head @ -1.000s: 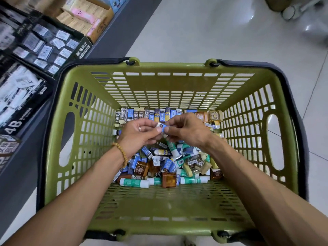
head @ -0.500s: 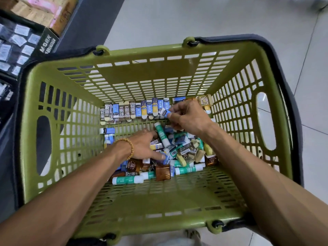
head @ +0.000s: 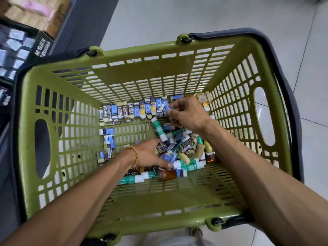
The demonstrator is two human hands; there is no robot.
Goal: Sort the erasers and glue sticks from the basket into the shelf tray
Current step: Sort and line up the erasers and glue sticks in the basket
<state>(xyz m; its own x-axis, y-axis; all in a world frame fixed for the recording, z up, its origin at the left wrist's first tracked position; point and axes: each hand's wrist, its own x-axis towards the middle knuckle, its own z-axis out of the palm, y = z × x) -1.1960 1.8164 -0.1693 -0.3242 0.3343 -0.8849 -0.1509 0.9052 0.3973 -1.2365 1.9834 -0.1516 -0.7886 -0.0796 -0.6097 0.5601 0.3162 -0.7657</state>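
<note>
Both my hands are inside a green plastic basket (head: 58, 121). A row of erasers (head: 131, 110) stands lined up along its far wall. A loose heap of erasers and green-and-white glue sticks (head: 182, 150) fills the middle of the floor. My right hand (head: 186, 114) pinches a small blue-and-white eraser (head: 164, 108) at the right end of the row. My left hand (head: 147, 155), a bead bracelet on its wrist, lies on the heap with fingers stretched flat over the items. One glue stick (head: 158, 129) leans upright between my hands.
Shelf trays with packaged erasers (head: 16, 48) and cardboard boxes (head: 35, 13) stand at the upper left, blurred. The basket has dark handles (head: 276, 55) folded down at its rim. A few blue erasers (head: 108, 141) lie along the left inner wall. Pale tiled floor surrounds the basket.
My hands have parted: the right carried the eraser up to the row at the far wall, and the left dropped flat onto the heap. The view has tilted left.
</note>
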